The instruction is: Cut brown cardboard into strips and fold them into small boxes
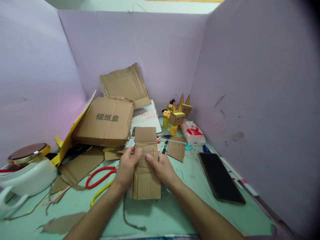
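Between my two hands I hold a creased strip of brown cardboard above the green tabletop, its long side pointing away from me. My left hand grips its left edge, thumb on top and fingers mostly hidden beneath. On the opposite edge, my right hand pinches the strip the same way, thumb lying near a crosswise fold. Beside my left forearm lie scissors with one red handle and one yellow handle; their blades are out of sight.
A cardboard box and a cardboard sheet are piled behind. Yellow animal figures and a tissue pack stand back right. A phone lies right, a white pot sits left. Purple panels enclose the table.
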Demonstrator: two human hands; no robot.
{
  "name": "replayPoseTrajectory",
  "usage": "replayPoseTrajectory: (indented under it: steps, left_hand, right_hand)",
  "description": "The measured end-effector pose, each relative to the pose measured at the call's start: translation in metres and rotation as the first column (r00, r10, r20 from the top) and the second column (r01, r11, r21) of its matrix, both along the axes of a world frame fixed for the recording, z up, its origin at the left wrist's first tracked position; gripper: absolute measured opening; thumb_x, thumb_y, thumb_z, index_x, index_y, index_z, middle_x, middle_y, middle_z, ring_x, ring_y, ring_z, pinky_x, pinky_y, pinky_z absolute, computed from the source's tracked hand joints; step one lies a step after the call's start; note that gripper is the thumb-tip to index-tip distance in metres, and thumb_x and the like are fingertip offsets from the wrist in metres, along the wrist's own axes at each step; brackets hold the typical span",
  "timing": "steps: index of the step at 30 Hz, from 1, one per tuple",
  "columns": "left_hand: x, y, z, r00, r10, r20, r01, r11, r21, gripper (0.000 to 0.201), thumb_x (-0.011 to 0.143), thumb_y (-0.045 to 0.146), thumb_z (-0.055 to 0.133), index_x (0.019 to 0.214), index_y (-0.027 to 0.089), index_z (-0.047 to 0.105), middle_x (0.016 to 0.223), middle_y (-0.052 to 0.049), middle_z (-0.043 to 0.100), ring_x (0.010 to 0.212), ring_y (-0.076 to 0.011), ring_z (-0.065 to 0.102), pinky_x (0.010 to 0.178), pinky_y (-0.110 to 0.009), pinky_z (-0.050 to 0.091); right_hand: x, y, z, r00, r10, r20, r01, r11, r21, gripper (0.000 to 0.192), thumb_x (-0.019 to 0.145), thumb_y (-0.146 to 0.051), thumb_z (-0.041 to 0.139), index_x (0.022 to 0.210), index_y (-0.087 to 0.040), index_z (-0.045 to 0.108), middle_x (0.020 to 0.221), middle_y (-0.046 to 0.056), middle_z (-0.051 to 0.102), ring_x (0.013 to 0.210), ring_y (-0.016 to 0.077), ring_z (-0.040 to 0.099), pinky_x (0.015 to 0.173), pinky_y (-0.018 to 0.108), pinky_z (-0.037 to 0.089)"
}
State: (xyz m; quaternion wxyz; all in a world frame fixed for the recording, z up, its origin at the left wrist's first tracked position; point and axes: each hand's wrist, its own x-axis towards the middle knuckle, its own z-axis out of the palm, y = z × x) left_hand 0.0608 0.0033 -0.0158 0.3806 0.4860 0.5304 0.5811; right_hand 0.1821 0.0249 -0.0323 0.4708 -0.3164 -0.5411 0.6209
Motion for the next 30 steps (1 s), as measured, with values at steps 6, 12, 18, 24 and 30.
replayPoseTrajectory:
  steps: [6, 12, 18, 24, 30]
  left_hand:
    - [0.002, -0.002, -0.007, 0.992, -0.085, -0.09, 0.085, 0.996, -0.012, 0.04, 0.08, 0.042, 0.05, 0.104, 0.011, 0.051, 0.107, -0.014, 0.063, 0.101, -0.0254, 0.058, 0.084, -0.036, 0.045]
    - [0.003, -0.012, -0.002, 0.938, -0.222, -0.268, 0.232, 0.973, 0.007, 0.034, 0.08, 0.039, 0.05, 0.105, 0.015, 0.05, 0.102, -0.008, 0.063, 0.09, -0.022, 0.059, 0.079, -0.032, 0.047]
    - [0.009, -0.018, -0.012, 0.89, -0.237, -0.389, 0.26, 0.966, 0.005, 0.028, 0.083, 0.039, 0.047, 0.101, 0.018, 0.05, 0.102, -0.007, 0.061, 0.093, -0.0221, 0.057, 0.082, -0.032, 0.045]
    - [0.01, -0.02, -0.008, 0.867, -0.286, -0.409, 0.316, 0.949, 0.005, 0.036, 0.081, 0.036, 0.05, 0.112, 0.018, 0.048, 0.113, -0.008, 0.06, 0.101, -0.0218, 0.056, 0.086, -0.03, 0.044]
    - [0.011, -0.021, 0.002, 0.897, -0.384, -0.219, 0.392, 0.92, -0.007, 0.034, 0.078, 0.031, 0.053, 0.109, 0.015, 0.05, 0.108, -0.008, 0.063, 0.093, -0.0209, 0.06, 0.082, -0.03, 0.047]
  right_hand:
    - [-0.001, -0.003, 0.003, 0.986, -0.126, 0.107, 0.11, 0.984, 0.142, 0.028, 0.075, -0.036, 0.058, 0.09, -0.015, 0.07, 0.09, 0.008, 0.072, 0.086, 0.0259, 0.064, 0.077, 0.039, 0.049]
    - [0.008, 0.006, 0.009, 0.966, -0.223, -0.127, 0.219, 0.975, -0.046, 0.036, 0.066, -0.039, 0.069, 0.09, -0.013, 0.065, 0.089, 0.009, 0.072, 0.081, 0.0237, 0.065, 0.074, 0.036, 0.05]
    - [0.012, 0.006, 0.017, 0.889, -0.289, -0.355, 0.256, 0.957, -0.139, 0.034, 0.072, -0.041, 0.065, 0.092, -0.014, 0.062, 0.088, 0.007, 0.071, 0.082, 0.0212, 0.065, 0.08, 0.035, 0.05]
    - [0.009, 0.005, 0.012, 0.863, -0.327, -0.385, 0.29, 0.945, -0.152, 0.031, 0.072, -0.039, 0.066, 0.09, -0.014, 0.063, 0.084, 0.007, 0.071, 0.075, 0.0203, 0.066, 0.072, 0.034, 0.052]
    - [0.009, 0.007, 0.01, 0.874, -0.339, -0.348, 0.287, 0.938, -0.195, 0.035, 0.07, -0.039, 0.067, 0.094, -0.014, 0.063, 0.091, 0.007, 0.071, 0.08, 0.0205, 0.066, 0.074, 0.033, 0.052]
